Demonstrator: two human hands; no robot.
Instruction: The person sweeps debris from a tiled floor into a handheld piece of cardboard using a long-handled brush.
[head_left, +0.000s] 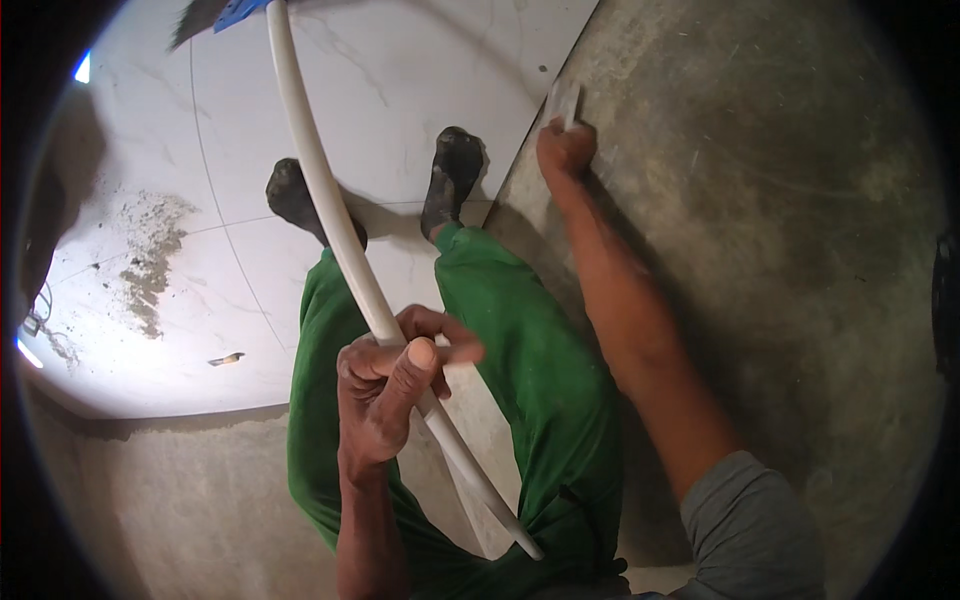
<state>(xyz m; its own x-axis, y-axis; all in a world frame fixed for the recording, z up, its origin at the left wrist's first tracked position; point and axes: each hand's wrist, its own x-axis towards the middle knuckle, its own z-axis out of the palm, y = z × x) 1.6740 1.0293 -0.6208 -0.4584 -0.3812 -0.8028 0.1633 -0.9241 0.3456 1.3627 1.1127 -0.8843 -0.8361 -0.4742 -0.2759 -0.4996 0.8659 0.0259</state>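
Observation:
My left hand (394, 390) is wrapped loosely around the long white handle (319, 172) of a broom. The handle slants from the upper left down across my lap. At the top edge shows the broom's blue head (244, 11) with dark bristles, partly cut off. My right hand (568, 150) reaches forward, gripping a flat pale tool (562, 101), too blurred to name exactly. Its far end touches or nearly touches the line where the white tile floor (397, 75) meets a grey cement surface (750, 225).
Grey debris (154, 262) is scattered over the tiles at left. A small knife-like object (226, 359) lies closer to me. My feet, in dark socks (454, 172), rest on the tiles between the hands. A dark shape (64, 165) stands at the left rim.

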